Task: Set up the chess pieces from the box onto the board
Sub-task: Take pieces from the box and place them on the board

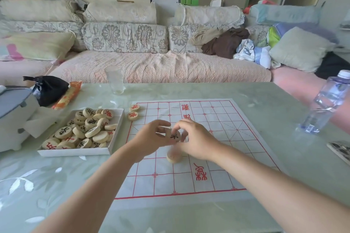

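hovering together over the middle of the board point(217, 119), both hands met above the red grid. the left hand point(151, 142) and the right hand point(195, 140) each had fingertips pinched on the same black-marked piece point(175, 136), which was lifted clear of the paper and tilted so its face showed toward the camera (which hand bore most of it could not be told). just below them a blurred pale piece point(173, 156) appeared over the board near the centre; whether it lay flat or was in the air could not be told. two red-marked pieces point(134, 112) sat one behind the other at the board's far left corner, just beside the box point(79, 152). the white box lay on the table point(274, 100) to the left of the board, heaped with round wooden pieces point(85, 130), some with black characters, some red, some face down. a clear glass point(114, 82) stood beyond the board near the table's far edge, a black bag point(48, 89) and an orange packet point(68, 96) behind the box, and a plastic water bottle point(329, 104) stood at the right.
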